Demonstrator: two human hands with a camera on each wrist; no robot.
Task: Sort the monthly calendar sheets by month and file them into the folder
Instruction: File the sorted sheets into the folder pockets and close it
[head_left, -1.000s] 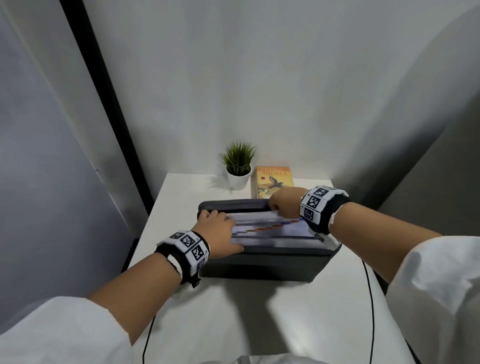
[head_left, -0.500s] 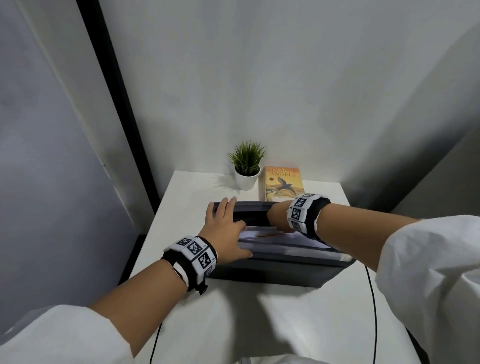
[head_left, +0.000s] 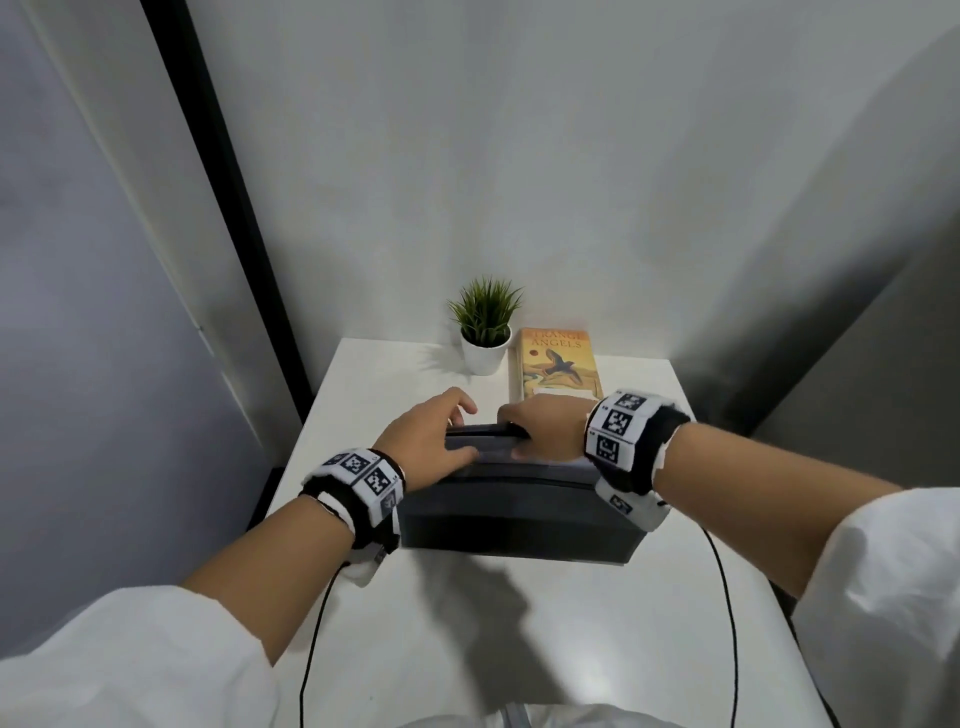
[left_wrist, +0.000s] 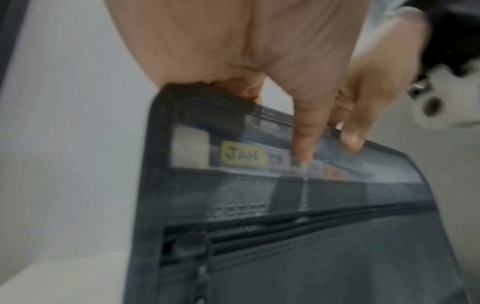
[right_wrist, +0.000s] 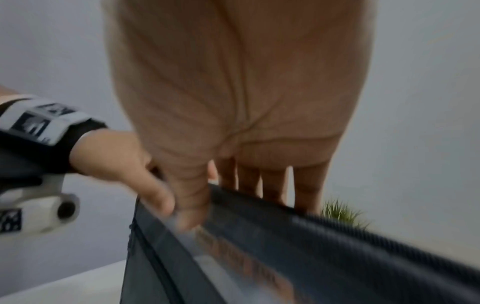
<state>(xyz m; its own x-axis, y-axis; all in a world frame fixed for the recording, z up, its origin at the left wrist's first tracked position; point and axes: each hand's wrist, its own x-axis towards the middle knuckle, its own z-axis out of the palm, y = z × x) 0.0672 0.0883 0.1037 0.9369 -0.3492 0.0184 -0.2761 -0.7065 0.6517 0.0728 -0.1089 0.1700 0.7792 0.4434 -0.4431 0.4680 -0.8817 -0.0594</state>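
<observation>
Your left hand (head_left: 434, 428) and right hand (head_left: 545, 423) both pinch the top edge of the dark grey fabric expanding folder (head_left: 519, 514), apparently closing it; next, fasten its zip.

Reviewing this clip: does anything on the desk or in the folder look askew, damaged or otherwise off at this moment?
Nothing stands out. Both hands, left hand and right hand, grip the top edge of the dark folder on the white table. The potted plant stands upright beside the book. The wrist views are blurred, so fine damage cannot be judged.
</observation>
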